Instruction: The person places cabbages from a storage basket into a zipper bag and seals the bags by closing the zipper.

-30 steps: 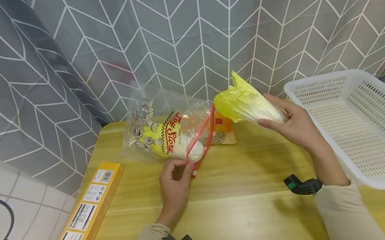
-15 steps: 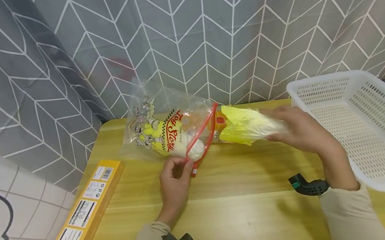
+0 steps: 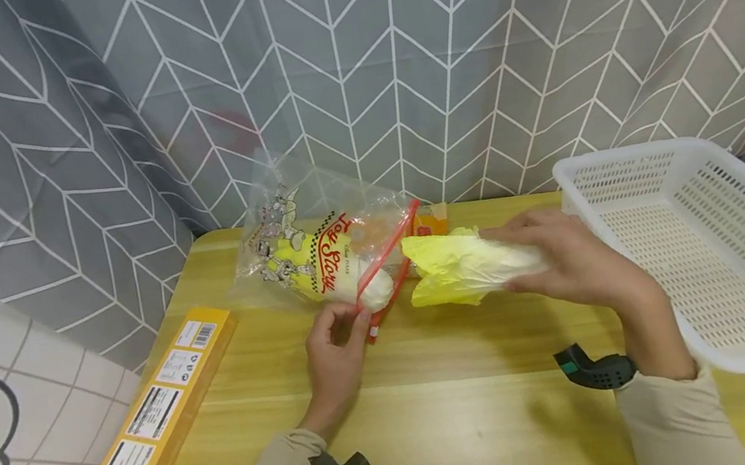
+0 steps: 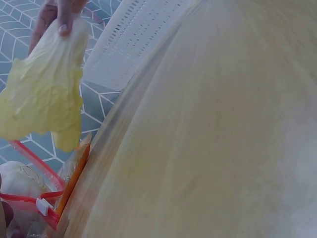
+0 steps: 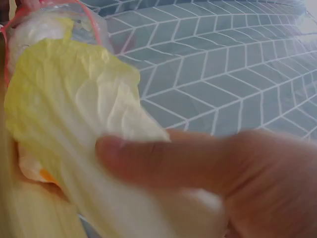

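Observation:
A clear zip bag (image 3: 316, 245) printed with cartoon figures and red lettering lies on the wooden table (image 3: 475, 419), its red zip mouth (image 3: 389, 270) facing right. A pale yellow-white cabbage (image 3: 370, 291) lies inside it. My left hand (image 3: 336, 352) pinches the lower lip of the bag's mouth. My right hand (image 3: 570, 258) grips a second yellow cabbage (image 3: 455, 272) by its white stem end, leafy tip pointing left at the bag's mouth. That cabbage (image 4: 44, 89) shows in the left wrist view above the red zip (image 4: 34, 198), and the cabbage (image 5: 79, 124) fills the right wrist view.
A white perforated plastic basket (image 3: 711, 244) stands at the table's right side. A long yellow box (image 3: 148, 431) with labels lies along the left edge. An orange packet (image 3: 431, 219) lies behind the bag's mouth. Grey patterned curtain hangs behind the table.
My right hand has lowered the cabbage from a raised, tilted pose and moved it left, so its leafy tip is now at the bag's mouth. The left hand has kept its pinch.

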The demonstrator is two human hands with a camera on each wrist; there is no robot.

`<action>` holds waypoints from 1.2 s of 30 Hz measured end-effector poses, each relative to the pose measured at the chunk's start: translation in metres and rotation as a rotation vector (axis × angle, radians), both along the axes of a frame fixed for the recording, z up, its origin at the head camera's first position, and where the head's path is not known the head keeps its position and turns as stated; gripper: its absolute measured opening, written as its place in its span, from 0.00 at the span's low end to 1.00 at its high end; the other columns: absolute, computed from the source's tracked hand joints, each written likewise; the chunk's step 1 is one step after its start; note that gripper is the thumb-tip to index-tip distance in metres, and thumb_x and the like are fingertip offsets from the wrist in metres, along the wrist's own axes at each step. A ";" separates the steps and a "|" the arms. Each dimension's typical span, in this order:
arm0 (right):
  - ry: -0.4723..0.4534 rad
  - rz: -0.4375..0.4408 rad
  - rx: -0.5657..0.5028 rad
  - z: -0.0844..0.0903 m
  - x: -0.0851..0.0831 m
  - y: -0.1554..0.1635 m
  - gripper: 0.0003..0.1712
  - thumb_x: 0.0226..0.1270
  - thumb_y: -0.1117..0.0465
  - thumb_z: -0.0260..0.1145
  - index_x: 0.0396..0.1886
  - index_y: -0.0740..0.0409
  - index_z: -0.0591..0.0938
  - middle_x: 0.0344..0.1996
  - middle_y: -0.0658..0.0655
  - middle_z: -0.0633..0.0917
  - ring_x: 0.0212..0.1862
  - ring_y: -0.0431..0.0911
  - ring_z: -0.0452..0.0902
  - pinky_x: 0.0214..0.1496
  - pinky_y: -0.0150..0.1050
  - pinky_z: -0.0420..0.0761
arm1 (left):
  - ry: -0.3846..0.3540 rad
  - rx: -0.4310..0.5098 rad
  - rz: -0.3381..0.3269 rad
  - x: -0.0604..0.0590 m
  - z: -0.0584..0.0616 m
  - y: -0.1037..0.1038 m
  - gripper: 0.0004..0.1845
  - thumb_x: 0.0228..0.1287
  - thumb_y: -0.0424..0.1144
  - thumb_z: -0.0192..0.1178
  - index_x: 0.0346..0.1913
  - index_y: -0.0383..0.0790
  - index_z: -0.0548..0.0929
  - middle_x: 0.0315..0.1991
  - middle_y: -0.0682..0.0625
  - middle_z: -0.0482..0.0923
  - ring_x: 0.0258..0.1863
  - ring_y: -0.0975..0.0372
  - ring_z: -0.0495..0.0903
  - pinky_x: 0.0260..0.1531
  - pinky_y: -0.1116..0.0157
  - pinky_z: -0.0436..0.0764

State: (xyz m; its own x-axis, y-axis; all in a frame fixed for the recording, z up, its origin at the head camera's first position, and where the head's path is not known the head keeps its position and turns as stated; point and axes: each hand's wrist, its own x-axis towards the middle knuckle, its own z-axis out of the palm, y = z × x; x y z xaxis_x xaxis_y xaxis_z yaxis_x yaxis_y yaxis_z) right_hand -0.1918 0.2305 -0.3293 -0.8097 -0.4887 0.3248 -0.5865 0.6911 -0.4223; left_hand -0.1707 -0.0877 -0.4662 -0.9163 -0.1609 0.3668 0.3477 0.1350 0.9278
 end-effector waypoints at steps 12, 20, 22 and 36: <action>-0.028 -0.061 -0.091 -0.010 -0.007 -0.020 0.36 0.50 0.56 0.82 0.62 0.51 0.83 0.51 0.57 0.88 0.52 0.51 0.76 0.49 0.45 0.71 | 0.031 -0.032 -0.011 0.000 -0.002 0.000 0.05 0.64 0.35 0.70 0.38 0.39 0.83 0.39 0.49 0.81 0.42 0.59 0.78 0.44 0.68 0.79; -0.090 -0.126 -0.252 -0.014 -0.013 -0.023 0.36 0.53 0.57 0.82 0.64 0.47 0.82 0.56 0.55 0.87 0.45 0.46 0.77 0.40 0.34 0.73 | 0.008 -0.023 0.013 -0.001 0.000 0.003 0.05 0.60 0.27 0.71 0.35 0.34 0.84 0.36 0.42 0.81 0.44 0.44 0.75 0.46 0.55 0.77; -0.127 -0.171 -0.284 -0.015 -0.013 -0.025 0.36 0.54 0.55 0.82 0.65 0.43 0.81 0.58 0.53 0.86 0.44 0.44 0.76 0.39 0.34 0.73 | 0.013 -0.031 0.014 -0.001 0.000 0.004 0.05 0.59 0.26 0.71 0.35 0.33 0.84 0.36 0.41 0.81 0.44 0.43 0.74 0.46 0.55 0.76; -0.303 -0.254 -0.553 -0.023 -0.015 -0.054 0.33 0.58 0.51 0.80 0.64 0.40 0.81 0.62 0.48 0.83 0.52 0.44 0.78 0.46 0.30 0.80 | 0.082 -0.067 -0.002 0.000 -0.002 -0.001 0.05 0.63 0.36 0.72 0.37 0.42 0.85 0.37 0.50 0.83 0.44 0.58 0.76 0.47 0.62 0.76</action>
State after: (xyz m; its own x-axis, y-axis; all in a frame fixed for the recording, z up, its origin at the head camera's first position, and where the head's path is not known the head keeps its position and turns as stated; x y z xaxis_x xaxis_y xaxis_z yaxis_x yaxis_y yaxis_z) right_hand -0.2071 0.1766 -0.3522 -0.9721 -0.0989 0.2127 -0.2345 0.4269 -0.8734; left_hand -0.1711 -0.0889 -0.4685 -0.8832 -0.1319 0.4501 0.4222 0.1945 0.8854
